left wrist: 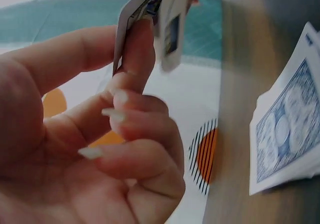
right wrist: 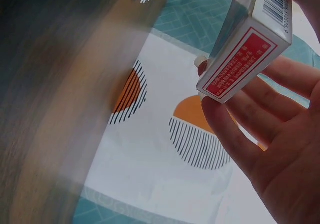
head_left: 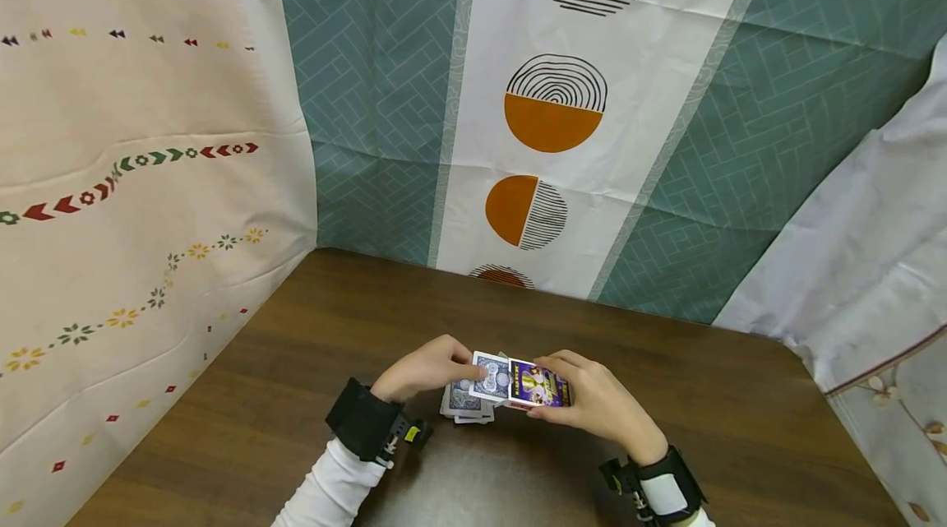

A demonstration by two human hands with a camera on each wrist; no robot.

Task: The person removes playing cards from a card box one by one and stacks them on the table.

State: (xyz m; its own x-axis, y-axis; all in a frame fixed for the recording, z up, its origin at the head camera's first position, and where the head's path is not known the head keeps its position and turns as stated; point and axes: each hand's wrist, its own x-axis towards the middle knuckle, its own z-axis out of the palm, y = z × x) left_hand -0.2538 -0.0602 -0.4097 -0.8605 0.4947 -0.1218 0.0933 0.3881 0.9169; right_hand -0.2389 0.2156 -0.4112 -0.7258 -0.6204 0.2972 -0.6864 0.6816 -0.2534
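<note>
My left hand (head_left: 427, 371) pinches a blue-backed playing card (head_left: 491, 369) between thumb and index finger, its other fingers curled loosely. Whether more cards lie beneath it is hard to tell. The card meets the left end of a purple playing card box (head_left: 542, 385), which my right hand (head_left: 601, 400) grips by its right end. In the right wrist view the box (right wrist: 241, 63) shows a white side with a red label and a barcode. Below the left hand, a stack of blue-backed playing cards (left wrist: 287, 129) lies on the table, partly hidden in the head view.
Both hands work above a dark brown wooden table (head_left: 348, 305). A patterned cloth (head_left: 377, 99) hangs behind it, a cream cloth (head_left: 148, 264) borders the left, and a white cloth (head_left: 873, 247) the right.
</note>
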